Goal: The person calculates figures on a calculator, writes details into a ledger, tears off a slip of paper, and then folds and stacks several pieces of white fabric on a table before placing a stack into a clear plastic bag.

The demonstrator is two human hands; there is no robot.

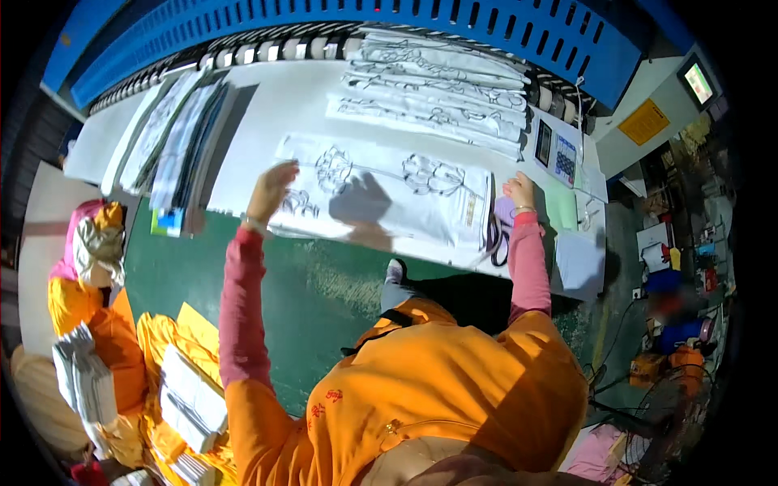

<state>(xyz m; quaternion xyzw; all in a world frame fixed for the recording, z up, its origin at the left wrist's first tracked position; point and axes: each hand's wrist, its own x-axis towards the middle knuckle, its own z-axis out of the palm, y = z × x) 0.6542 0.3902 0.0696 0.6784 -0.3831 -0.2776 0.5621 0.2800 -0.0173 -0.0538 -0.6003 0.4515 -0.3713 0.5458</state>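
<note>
A long white sheet, apparently cloth, with black line-drawn flowers (pixel 377 180) lies flat on the table in front of me. My left hand (pixel 274 193) is at its left end, fingers stretched toward the sheet, with no object visible in them. Beyond the sheet's right end is my right hand (pixel 519 192), its fingers loosely bent and apart, holding nothing that I can see. A purple item (pixel 504 209) lies right beside that hand, partly covered by it. Scissors with dark handles (pixel 497 241) rest at the sheet's lower right corner. A hand shadow falls across the sheet's middle.
Behind the sheet lie several folded white printed pieces (pixel 438 93). More folded fabric (pixel 174 138) is stacked at the table's left. A calculator (pixel 556 154) and white papers (pixel 579 261) sit on the right. A blue slotted machine (pixel 365 18) spans the back; bundles in yellow cloth (pixel 73 306) stand left.
</note>
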